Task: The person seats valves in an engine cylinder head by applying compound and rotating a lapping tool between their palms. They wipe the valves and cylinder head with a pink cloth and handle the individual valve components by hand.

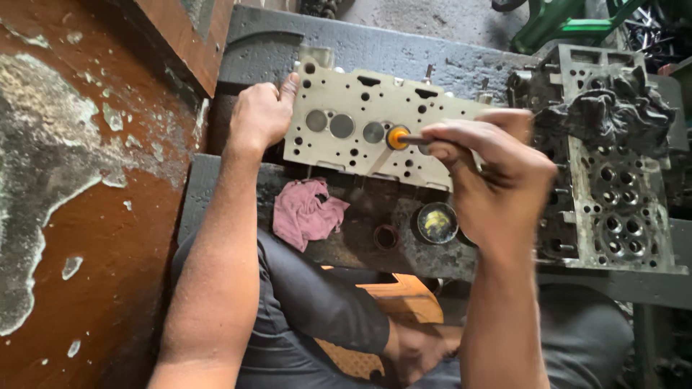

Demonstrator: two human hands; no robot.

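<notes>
Nearest the viewer, the right hand (497, 180) is clamped around the stem of a valve-lapping stick whose orange suction cup (397, 137) is pressed onto a valve face in the pale cylinder head (360, 101); judged from this grip, the stem is best kept square to the seat and turned with light, even pressure. Beyond it, the left hand (261, 114) is closed on the head's left end, steadying it on the dark tabletop (238, 180), with a pink rag (306, 210) and an open tin of paste (437, 222) just below the head.

The right hand (490, 180) hides the shaft of the orange-cupped tool (397, 137) behind its blurred fingers; its grip there is unclear.
</notes>
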